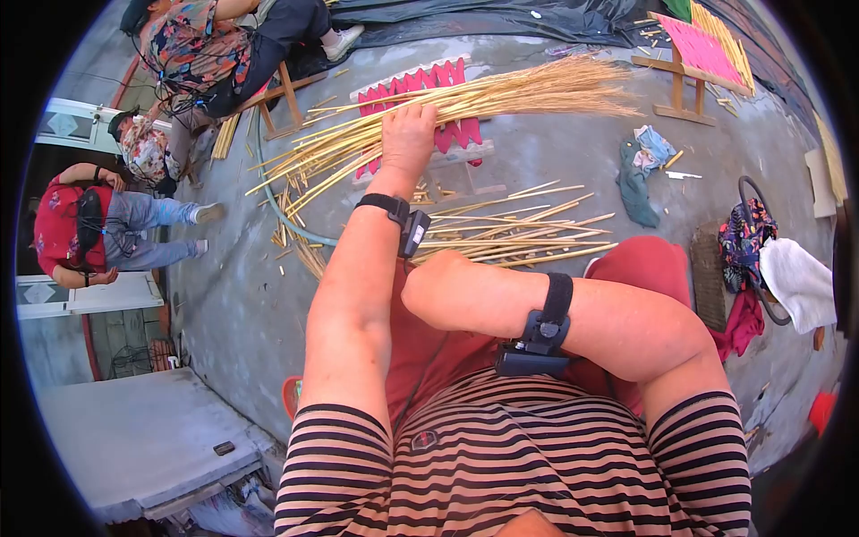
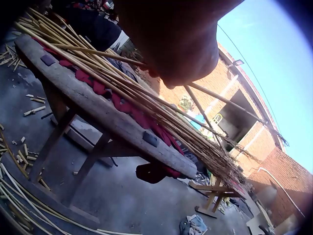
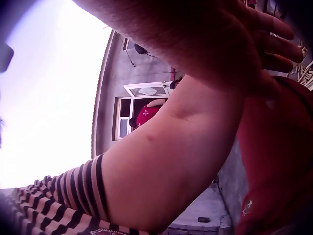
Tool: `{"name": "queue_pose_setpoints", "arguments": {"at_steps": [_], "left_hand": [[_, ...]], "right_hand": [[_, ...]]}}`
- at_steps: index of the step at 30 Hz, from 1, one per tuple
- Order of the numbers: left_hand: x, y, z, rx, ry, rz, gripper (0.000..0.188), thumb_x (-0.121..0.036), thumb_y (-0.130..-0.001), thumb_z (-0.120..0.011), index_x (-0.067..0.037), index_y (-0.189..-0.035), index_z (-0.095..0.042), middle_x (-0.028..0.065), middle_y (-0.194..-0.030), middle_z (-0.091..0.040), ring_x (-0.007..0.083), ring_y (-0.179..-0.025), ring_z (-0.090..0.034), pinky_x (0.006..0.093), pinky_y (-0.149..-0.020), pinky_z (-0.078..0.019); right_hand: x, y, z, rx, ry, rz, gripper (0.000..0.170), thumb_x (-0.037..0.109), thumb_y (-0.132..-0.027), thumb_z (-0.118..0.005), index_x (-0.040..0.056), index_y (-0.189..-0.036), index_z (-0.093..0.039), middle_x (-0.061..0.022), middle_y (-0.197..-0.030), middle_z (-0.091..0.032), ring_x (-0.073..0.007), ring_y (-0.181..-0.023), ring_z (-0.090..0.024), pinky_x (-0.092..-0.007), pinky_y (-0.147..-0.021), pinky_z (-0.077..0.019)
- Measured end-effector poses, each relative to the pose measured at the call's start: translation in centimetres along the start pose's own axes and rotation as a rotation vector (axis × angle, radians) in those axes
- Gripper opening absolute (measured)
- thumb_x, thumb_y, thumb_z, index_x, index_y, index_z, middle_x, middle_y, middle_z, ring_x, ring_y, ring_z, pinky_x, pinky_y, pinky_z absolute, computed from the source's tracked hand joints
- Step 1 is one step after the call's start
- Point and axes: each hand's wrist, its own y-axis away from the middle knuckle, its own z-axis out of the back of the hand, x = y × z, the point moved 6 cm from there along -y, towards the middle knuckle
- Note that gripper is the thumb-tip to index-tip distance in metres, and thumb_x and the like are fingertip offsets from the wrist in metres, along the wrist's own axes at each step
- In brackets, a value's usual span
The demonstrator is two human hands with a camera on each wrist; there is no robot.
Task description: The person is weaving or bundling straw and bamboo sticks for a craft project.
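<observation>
My left hand (image 1: 410,134) is over a bundle of long straw-coloured stalks (image 1: 335,143) with feathery brown heads (image 1: 564,85). In the left wrist view, that hand (image 2: 181,44) grips a thin stalk (image 2: 225,102) lifted above the others. The bundle lies across a narrow wooden bench (image 2: 93,100) padded with gathered pink cloth (image 1: 461,134). My right hand (image 1: 443,285) hangs bent over my lap, its fingers hidden in the head view. The right wrist view shows those fingers (image 3: 279,46) loosely extended beside my left arm, holding nothing.
More bare stalks (image 1: 528,233) lie on the concrete floor before my knees. A pink-topped trestle (image 1: 707,58) stands at the far right. Rags (image 1: 637,183) and a bag (image 1: 747,242) are to the right. Several people (image 1: 76,219) are at the left.
</observation>
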Motion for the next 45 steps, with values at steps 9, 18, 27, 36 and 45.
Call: {"name": "queue_pose_setpoints", "arguments": {"at_steps": [9,18,27,36,45], "left_hand": [[2.2,-0.7,9.8,-0.069,0.12,0.019,0.014,-0.008,-0.078,-0.053,-0.012,-0.091,-0.052,0.0047,-0.075,-0.054,0.0241,-0.076,-0.058,0.0377,-0.065,-0.0453],[2.5,3.1,22.2,-0.253,0.376,0.053,0.012,-0.006,-0.081,-0.058,-0.009,-0.093,-0.056,0.0089,-0.077,-0.056,0.0289,-0.065,-0.06,0.0368,-0.052,-0.0472],[-1.4,4.3,21.3,-0.278,1.301,0.474,0.009,-0.003,-0.088,-0.055,-0.004,-0.097,-0.056,-0.0006,-0.077,-0.055,0.0057,-0.066,-0.05,0.0214,-0.056,-0.043],[-5.0,6.8,16.9,-0.353,1.59,0.538,0.02,-0.003,-0.09,-0.051,-0.004,-0.11,-0.051,0.0026,-0.088,-0.061,0.0095,-0.075,-0.056,0.0242,-0.065,-0.0474],[-6.2,9.4,15.0,0.03,1.355,0.666,0.004,-0.003,-0.088,-0.053,-0.003,-0.091,-0.057,0.0025,-0.075,-0.062,0.0087,-0.072,-0.057,0.0254,-0.064,-0.0464]], "right_hand": [[-1.0,0.5,3.5,-0.085,-0.374,0.049,0.022,0.026,-0.08,-0.058,0.0086,-0.092,-0.066,-0.011,-0.082,-0.065,-0.027,-0.08,-0.063,-0.0403,-0.073,-0.0483],[-8.5,2.8,9.3,-0.891,-1.03,-0.193,0.037,0.027,-0.082,-0.065,0.001,-0.106,-0.055,-0.0059,-0.078,-0.062,-0.0113,-0.059,-0.061,-0.0234,-0.046,-0.0449],[-4.9,6.9,11.5,-1.256,-1.011,0.196,0.01,0.007,-0.086,-0.058,0.0007,-0.093,-0.06,-0.0008,-0.078,-0.06,-0.0066,-0.07,-0.056,-0.0206,-0.057,-0.0437],[-5.7,6.7,9.4,-1.113,-0.725,-0.044,0.005,0.003,-0.082,-0.06,-0.0006,-0.085,-0.059,-0.0041,-0.068,-0.057,-0.0088,-0.053,-0.052,-0.0239,-0.045,-0.0433],[-5.6,6.2,7.8,-1.069,-0.656,-0.058,0.007,0.003,-0.08,-0.063,-0.0006,-0.085,-0.059,-0.0041,-0.062,-0.056,-0.0088,-0.053,-0.055,-0.0245,-0.046,-0.0448]]}}
